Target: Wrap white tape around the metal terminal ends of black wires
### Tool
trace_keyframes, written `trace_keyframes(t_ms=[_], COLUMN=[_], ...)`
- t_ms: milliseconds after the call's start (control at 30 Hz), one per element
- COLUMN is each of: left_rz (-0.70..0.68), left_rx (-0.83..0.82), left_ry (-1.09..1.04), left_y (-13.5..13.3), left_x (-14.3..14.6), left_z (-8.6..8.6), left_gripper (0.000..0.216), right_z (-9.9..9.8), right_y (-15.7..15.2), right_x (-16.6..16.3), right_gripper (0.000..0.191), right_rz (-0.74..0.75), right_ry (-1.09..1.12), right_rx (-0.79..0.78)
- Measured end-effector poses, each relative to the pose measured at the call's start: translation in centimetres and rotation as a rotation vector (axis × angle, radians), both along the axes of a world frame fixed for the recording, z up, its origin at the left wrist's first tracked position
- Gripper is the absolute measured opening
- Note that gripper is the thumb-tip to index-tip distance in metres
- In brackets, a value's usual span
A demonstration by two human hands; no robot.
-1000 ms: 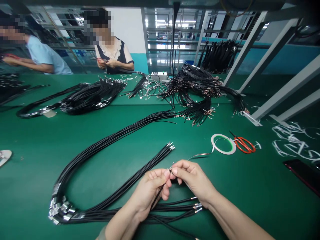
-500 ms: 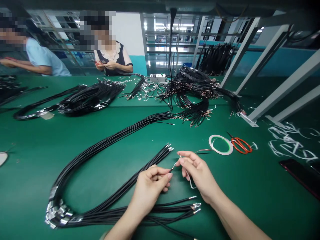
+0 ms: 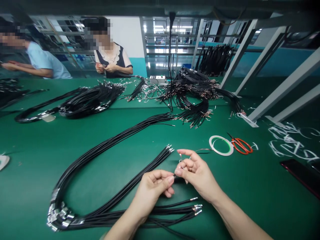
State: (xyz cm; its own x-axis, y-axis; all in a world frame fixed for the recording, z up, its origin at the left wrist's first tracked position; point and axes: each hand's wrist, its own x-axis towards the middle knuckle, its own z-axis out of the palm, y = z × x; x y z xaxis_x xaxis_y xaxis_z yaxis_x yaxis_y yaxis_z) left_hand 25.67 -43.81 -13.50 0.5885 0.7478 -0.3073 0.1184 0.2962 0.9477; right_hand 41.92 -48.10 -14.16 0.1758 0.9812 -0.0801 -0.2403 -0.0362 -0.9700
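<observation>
My left hand (image 3: pixel 157 183) is closed in a pinch around one black cable (image 3: pixel 174 175) near its end. My right hand (image 3: pixel 196 171) meets it fingertip to fingertip, thumb and index pinched at the cable's tip, with a thin whitish strip of tape (image 3: pixel 180 161) showing among its fingers. The cable's tip itself is hidden by the fingers. Beneath and beside my left hand run more black cables (image 3: pixel 110 204) with silvery metal ends, bent in a loop and bearing shiny metal bands (image 3: pixel 60 215) at the lower left.
A tape roll (image 3: pixel 213 150) lies right of my hands, beside orange-handled scissors (image 3: pixel 242 146). White scrap strips (image 3: pixel 282 146) and a dark phone (image 3: pixel 300 173) are at the right. Cable piles (image 3: pixel 192 85) lie across the back, near metal posts (image 3: pixel 265 90). Two people (image 3: pixel 113 60) sit opposite.
My right hand has moved down and left, bringing its fingertips onto the cable's end, which showed bare metal before. The white strip hanging below my right hand is now mostly out of sight.
</observation>
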Motion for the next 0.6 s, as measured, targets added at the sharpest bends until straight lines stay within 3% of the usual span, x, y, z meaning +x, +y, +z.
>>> trace_keyframes(t_ms=[100,167,300,367,467,600], left_rz=[-0.224,-0.247,0.074,0.139,0.12,0.157], left_rx=[0.268,0.437,0.9,1.067,1.182,1.229], left_ry=[0.097,0.168,0.481,0.691,0.818,0.728], left_y=[-0.4,-0.3,1.3,2.1,2.7,2.5], left_x=[-0.1,-0.2,-0.5,-0.7,-0.9,-1.2], left_z=[0.1,-0.1,-1.2,-1.6,-1.8,-1.9], left_gripper=[0.017,0.024,0.025,0.021,0.017,0.016], right_z=[0.5,0.6,0.0,-0.4,-0.8,-1.3], right_y=[0.1,0.2,0.3,0.3,0.2,0.2], right_x=[1.1,1.6,1.2,0.8,0.3,0.2], right_gripper=[0.038,0.034,0.036,0.037,0.04,0.042], right_rz=[-0.09,-0.172,-0.18,-0.162,-0.179,-0.236], right_ry=[-0.04,-0.052,-0.053,-0.054,-0.048,-0.061], right_rx=[-0.014,-0.023,-0.09,-0.111,-0.109,-0.062])
